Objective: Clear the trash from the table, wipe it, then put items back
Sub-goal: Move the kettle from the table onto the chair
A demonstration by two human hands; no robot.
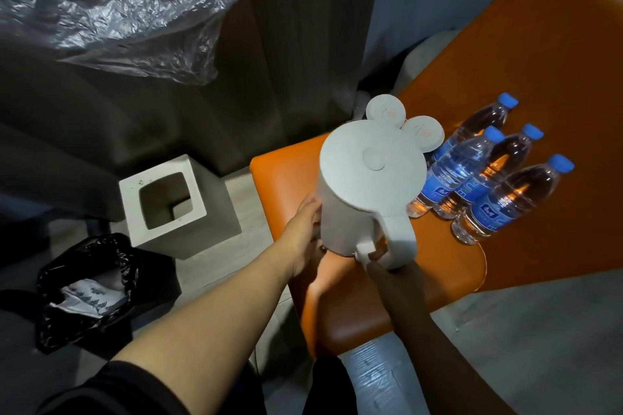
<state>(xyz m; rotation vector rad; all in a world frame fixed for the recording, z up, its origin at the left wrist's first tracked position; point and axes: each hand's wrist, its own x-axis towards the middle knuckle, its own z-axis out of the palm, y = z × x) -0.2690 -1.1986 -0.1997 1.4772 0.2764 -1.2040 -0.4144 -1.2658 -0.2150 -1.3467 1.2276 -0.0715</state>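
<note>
A white electric kettle (364,185) stands at the near left corner of an orange surface (526,54). My right hand (391,269) grips the kettle's handle from below, in shadow. My left hand (305,232) lies flat against the kettle's left side near its base. Two white round lidded cups (386,111) sit just behind the kettle. Several water bottles with blue caps (485,172) stand to its right.
A white square bin (168,202) stands on the floor left of the orange surface. A black trash bag (87,290) with crumpled paper sits at the lower left. Clear plastic sheeting (111,7) hangs at the upper left.
</note>
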